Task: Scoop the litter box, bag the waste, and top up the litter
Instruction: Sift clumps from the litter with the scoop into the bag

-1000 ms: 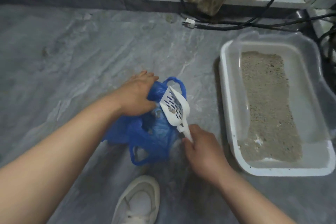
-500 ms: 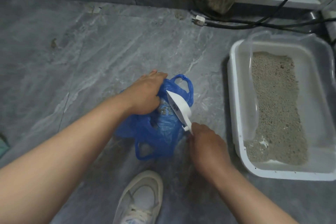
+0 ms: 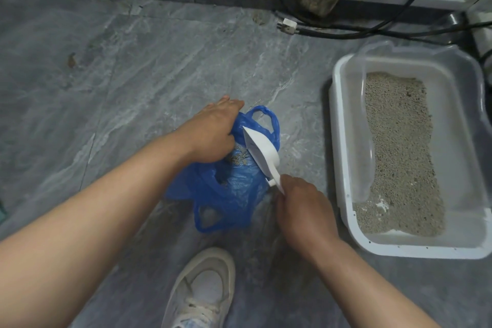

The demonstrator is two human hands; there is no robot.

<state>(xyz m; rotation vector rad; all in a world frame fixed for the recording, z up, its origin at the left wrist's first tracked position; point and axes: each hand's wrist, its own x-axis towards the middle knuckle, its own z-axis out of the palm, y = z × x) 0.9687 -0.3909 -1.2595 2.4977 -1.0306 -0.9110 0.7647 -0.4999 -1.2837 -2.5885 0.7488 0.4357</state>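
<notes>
**Listener:** What does the head camera show, looking down?

**Me:** A grey stone floor (image 3: 133, 88). My left hand (image 3: 213, 136) is closed on the rim of a blue plastic bag (image 3: 234, 194), holding its mouth open. My right hand (image 3: 303, 210) is wrapped around the handle of a white litter scoop (image 3: 262, 152).

**Listener:** What has just changed?

**Me:** A second ago the scoop faced up, its slots showing and a few clumps sitting in it. Now it is rolled on its side over the bag's mouth, so only its plain white back shows. Greyish clumps (image 3: 239, 158) lie inside the bag, just below my left hand.

**Listener:** So that load is bagged?

**Me:** I judge so. The scoop's inside is hidden, so I cannot tell whether it emptied completely.

**Listener:** Where is the litter box?

**Me:** The litter box (image 3: 343, 194) sits on the floor to my right, apart from the bag. Its litter (image 3: 399, 154) lies in a thin strip down the middle, with bare plastic at the sides. I would say the top-up is not yet done, and I see no litter supply here.

**Listener:** Anything else?

**Me:** My white shoe (image 3: 205, 287) is near the bottom edge, and black cables (image 3: 346, 32) run along the wall beyond the box.
</notes>
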